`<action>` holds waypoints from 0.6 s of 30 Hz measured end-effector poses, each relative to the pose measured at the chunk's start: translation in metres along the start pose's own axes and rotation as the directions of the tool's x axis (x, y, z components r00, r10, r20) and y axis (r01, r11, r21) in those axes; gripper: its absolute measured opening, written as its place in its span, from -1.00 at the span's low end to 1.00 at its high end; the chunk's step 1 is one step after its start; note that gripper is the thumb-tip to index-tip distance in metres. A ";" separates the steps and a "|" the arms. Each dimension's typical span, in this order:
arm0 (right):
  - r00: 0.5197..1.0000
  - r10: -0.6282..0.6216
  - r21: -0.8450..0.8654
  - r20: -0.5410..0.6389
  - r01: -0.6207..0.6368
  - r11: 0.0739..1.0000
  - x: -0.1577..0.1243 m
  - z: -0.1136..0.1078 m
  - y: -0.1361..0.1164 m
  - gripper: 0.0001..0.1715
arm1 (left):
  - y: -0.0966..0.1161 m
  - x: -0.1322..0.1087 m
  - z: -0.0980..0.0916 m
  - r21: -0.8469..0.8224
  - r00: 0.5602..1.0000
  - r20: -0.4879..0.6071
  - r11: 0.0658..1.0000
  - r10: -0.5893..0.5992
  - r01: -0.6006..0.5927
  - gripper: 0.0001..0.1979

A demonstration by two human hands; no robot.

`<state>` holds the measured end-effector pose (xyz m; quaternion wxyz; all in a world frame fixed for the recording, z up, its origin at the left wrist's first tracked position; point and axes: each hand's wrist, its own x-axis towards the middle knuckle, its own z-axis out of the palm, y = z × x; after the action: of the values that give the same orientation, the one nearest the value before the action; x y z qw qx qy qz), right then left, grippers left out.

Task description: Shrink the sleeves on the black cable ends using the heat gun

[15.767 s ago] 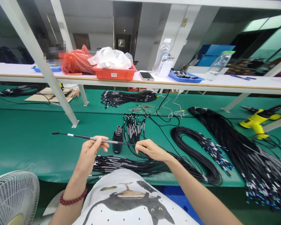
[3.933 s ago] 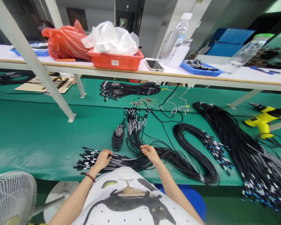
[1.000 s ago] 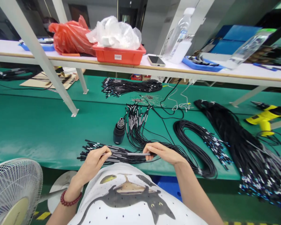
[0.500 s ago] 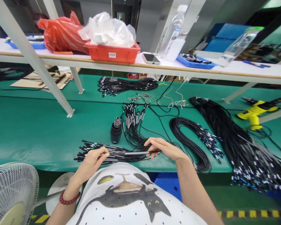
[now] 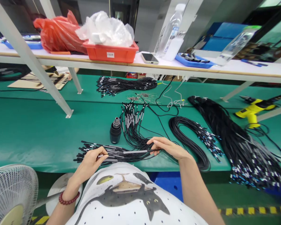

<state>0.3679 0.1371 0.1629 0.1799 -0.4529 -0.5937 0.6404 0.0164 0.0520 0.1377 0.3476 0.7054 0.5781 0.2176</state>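
Observation:
Stretched nearly level between my two hands is a black cable with a grey sleeve (image 5: 136, 152) on it. My left hand (image 5: 93, 158) pinches the cable's left end. At the other side, my right hand (image 5: 166, 148) has thumb and fingers closed on the cable just past the sleeve. Beneath it lies a bundle of black cables (image 5: 90, 146) with grey sleeves and dark tips, partly covered by my left hand. Behind that, another bundle of sleeved cables (image 5: 134, 117) fans out, its tail running towards my right hand. A dark heat gun (image 5: 115, 132) stands nozzle up beside it.
On the green bench (image 5: 37, 131) lie a curved cable bundle (image 5: 189, 143), a large cable bundle (image 5: 224, 125) and a yellow heat gun (image 5: 253, 112). A shelf (image 5: 67, 61) crosses above, bearing a red bin (image 5: 112, 53), bottles and a phone. A fan (image 5: 11, 190) stands at lower left.
My right hand has shifted slightly to the right along the cable, so more of the grey sleeve's right end shows. My left hand stays almost in place. The view has moved a little.

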 end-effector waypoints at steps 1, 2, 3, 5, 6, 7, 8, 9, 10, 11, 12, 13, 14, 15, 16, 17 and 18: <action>1.000 -0.003 -0.012 0.004 0.003 1.000 0.000 -0.001 0.000 -0.49 | 0.000 0.000 0.000 0.002 1.000 -0.006 1.000 0.002 -0.002 -0.78; 1.000 -0.006 -0.026 0.005 0.006 1.000 0.001 -0.001 0.000 -0.50 | 0.000 0.000 -0.001 0.006 1.000 -0.015 1.000 0.007 -0.007 -0.78; 1.000 -0.008 -0.042 0.000 0.008 0.999 0.001 -0.002 0.000 -0.50 | 0.000 0.000 -0.001 0.009 1.000 -0.026 1.000 0.016 -0.016 -0.79; 1.000 -0.011 -0.077 -0.024 0.009 0.997 0.000 -0.004 0.000 -0.52 | 0.000 -0.001 -0.004 0.012 0.998 -0.046 0.999 0.044 -0.043 -0.80; 0.999 -0.014 -0.095 -0.041 0.010 0.995 0.000 -0.005 0.000 -0.54 | 0.000 -0.003 -0.005 0.014 0.997 -0.056 0.998 0.057 -0.056 -0.80; 0.998 -0.020 -0.109 -0.062 0.013 0.994 0.000 -0.006 0.001 -0.57 | 0.001 -0.004 -0.007 0.018 0.996 -0.067 0.998 0.067 -0.066 -0.82; 0.996 -0.029 -0.120 -0.085 0.019 0.993 0.000 -0.007 0.002 -0.60 | 0.001 -0.005 -0.008 0.023 0.994 -0.080 0.997 0.076 -0.074 -0.83; 0.993 -0.041 -0.127 -0.110 0.027 0.991 -0.001 -0.008 0.003 -0.62 | 0.001 -0.006 -0.009 0.032 0.991 -0.100 0.996 0.085 -0.082 -0.85; 0.990 -0.055 -0.134 -0.132 0.038 0.990 -0.001 -0.009 0.004 -0.64 | 0.001 -0.008 -0.010 0.045 0.988 -0.122 0.995 0.098 -0.093 -0.86; 0.986 -0.071 -0.141 -0.150 0.050 0.989 -0.001 -0.010 0.005 -0.65 | 0.001 -0.009 -0.010 0.061 0.982 -0.147 0.992 0.118 -0.110 -0.88; 0.983 -0.086 -0.148 -0.162 0.062 0.987 -0.001 -0.010 0.006 -0.66 | 0.001 -0.009 -0.011 0.077 0.974 -0.172 0.988 0.145 -0.133 -0.88; 0.981 -0.101 -0.152 -0.169 0.075 0.986 -0.001 -0.010 0.006 -0.67 | 0.001 -0.010 -0.011 0.094 0.965 -0.196 0.982 0.177 -0.162 -0.89; 0.977 -0.118 -0.152 -0.176 0.091 0.984 -0.001 -0.010 0.007 -0.69 | 0.001 -0.010 -0.011 0.110 0.953 -0.217 0.975 0.211 -0.191 -0.89; 0.973 -0.135 -0.151 -0.185 0.108 0.983 -0.001 -0.009 0.007 -0.70 | 0.002 -0.010 -0.010 0.124 0.941 -0.236 0.968 0.244 -0.220 -0.88; 0.969 -0.152 -0.147 -0.195 0.124 0.981 -0.001 -0.008 0.006 -0.71 | 0.003 -0.010 -0.010 0.134 0.927 -0.257 0.960 0.274 -0.247 -0.87; 0.964 -0.168 -0.144 -0.205 0.140 0.980 -0.001 -0.007 0.006 -0.72 | 0.004 -0.010 -0.010 0.142 0.913 -0.279 0.953 0.299 -0.269 -0.86; 0.959 -0.182 -0.141 -0.215 0.154 0.978 0.000 -0.006 0.006 -0.72 | 0.005 -0.009 -0.010 0.147 0.899 -0.300 0.947 0.318 -0.286 -0.85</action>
<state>0.3748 0.1388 0.1578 0.2722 -0.4812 -0.6437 0.5291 0.0104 0.0447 0.1486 0.1759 0.7583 0.5201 0.3514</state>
